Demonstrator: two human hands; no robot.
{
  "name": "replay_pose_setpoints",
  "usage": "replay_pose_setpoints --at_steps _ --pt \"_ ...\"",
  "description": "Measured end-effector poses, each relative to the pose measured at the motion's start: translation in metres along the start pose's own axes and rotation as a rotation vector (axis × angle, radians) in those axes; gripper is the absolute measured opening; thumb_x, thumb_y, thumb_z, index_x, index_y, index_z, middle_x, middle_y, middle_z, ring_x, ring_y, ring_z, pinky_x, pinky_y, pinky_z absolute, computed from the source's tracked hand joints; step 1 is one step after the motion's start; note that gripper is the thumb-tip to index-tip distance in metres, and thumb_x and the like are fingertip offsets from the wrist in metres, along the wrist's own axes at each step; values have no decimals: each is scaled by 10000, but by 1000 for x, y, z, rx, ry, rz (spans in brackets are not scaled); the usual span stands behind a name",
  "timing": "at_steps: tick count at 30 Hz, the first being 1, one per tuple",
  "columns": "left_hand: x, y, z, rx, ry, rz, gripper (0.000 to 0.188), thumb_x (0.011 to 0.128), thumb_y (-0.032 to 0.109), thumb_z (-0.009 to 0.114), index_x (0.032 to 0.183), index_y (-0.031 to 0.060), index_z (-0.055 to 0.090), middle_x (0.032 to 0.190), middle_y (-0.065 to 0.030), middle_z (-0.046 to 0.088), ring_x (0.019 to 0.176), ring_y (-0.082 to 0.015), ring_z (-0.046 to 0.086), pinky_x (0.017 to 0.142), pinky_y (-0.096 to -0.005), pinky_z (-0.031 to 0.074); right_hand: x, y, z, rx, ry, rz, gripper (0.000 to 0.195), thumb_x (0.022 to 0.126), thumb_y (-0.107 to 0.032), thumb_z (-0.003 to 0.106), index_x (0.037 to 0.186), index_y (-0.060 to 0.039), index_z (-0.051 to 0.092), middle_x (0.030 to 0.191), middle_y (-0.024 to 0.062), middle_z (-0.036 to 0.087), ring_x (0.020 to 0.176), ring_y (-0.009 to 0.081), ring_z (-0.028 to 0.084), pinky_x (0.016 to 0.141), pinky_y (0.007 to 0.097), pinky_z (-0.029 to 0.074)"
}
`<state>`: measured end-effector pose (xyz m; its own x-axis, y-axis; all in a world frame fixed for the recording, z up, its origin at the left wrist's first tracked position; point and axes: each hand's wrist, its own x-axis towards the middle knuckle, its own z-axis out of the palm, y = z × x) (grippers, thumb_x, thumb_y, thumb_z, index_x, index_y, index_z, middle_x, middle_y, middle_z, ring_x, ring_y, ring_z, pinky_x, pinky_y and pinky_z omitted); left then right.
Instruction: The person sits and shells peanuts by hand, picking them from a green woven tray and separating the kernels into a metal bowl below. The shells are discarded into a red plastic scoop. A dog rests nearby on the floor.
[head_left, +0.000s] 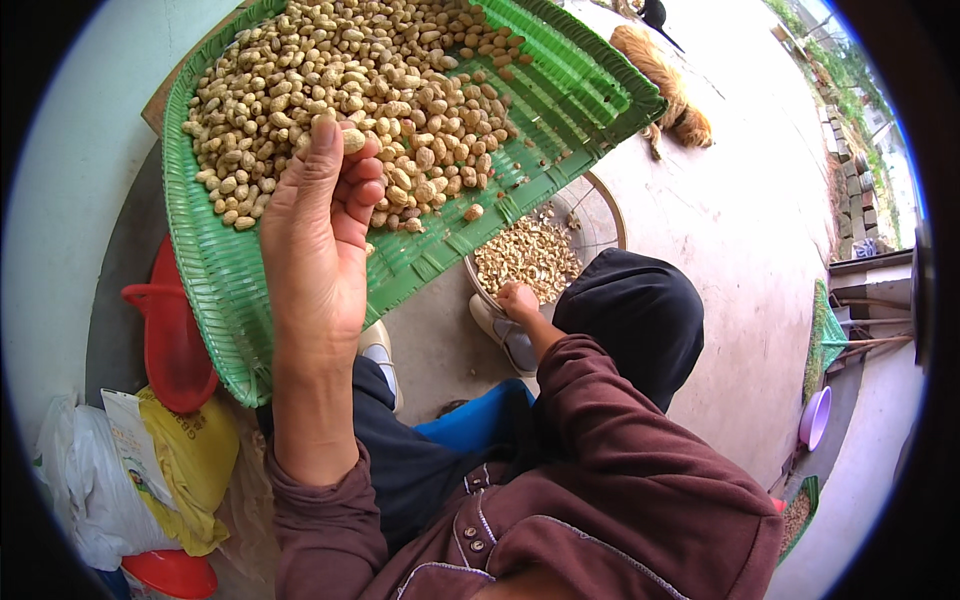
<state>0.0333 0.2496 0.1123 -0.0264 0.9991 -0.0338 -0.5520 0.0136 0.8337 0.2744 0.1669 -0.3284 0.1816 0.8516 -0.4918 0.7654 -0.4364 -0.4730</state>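
Observation:
My left hand (330, 180) is raised over a green woven plastic basket (420, 279), pinching one unshelled peanut (352, 141) between thumb and fingers. Many unshelled peanuts (300, 90) fill the basket's upper left part, with a few loose kernels and bits along the slatted bottom. Lower down and to the right, my right hand (519, 298) is at the near rim of a round wire-mesh tray (609, 202), beside a pile of broken peanut shells (529, 255). Its fingers are curled, and whether they hold anything cannot be seen.
Red plastic basins (176, 330) and white (97, 480) and yellow bags (187, 457) lie at the left by the wall. A blue object (480, 416) is between my legs. A tan dog (664, 82) lies beyond the basket. A purple basin (815, 418) stands far right.

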Motion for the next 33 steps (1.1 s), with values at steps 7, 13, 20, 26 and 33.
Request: replay_pose_setpoints --at_steps 7,13,20,26,33 --pt "-1 3 7 -51 -66 14 328 941 233 615 1160 -11 625 892 -31 654 767 -65 593 704 -173 513 28 16 5 -134 -114 -182 146 685 -207 626 748 -106 711 787 167 675 765 321 663 682 412 528" --pt "-1 0 -3 -29 24 -16 299 961 231 580 1138 -6 625 911 -43 657 780 -86 609 707 -193 523 22 -7 -9 -369 -293 -89 266 810 -175 534 959 -33 702 1035 215 666 1019 330 640 852 427 513" --pt "0 -1 13 -79 -140 -68 248 1001 231 494 997 17 618 835 -49 642 725 -109 606 626 -217 496 58 23 -30 -83 375 346 161 782 -191 638 862 -83 727 848 121 716 830 266 695 730 386 543" --pt "-3 2 -4 -163 -164 -81 255 1015 264 459 957 51 587 705 -10 480 608 -101 430 537 -218 352 -25 -104 -128 -87 -274 -292 210 771 -93 582 946 -69 696 821 128 692 776 251 676 699 362 535" --pt "-28 16 21 11 -218 39 304 1026 265 438 1078 -11 554 744 -21 503 658 -92 460 572 -209 376 -181 -238 -261 378 -1021 -682 242 967 -261 549 999 -33 623 785 17 632 663 97 602 576 248 494"
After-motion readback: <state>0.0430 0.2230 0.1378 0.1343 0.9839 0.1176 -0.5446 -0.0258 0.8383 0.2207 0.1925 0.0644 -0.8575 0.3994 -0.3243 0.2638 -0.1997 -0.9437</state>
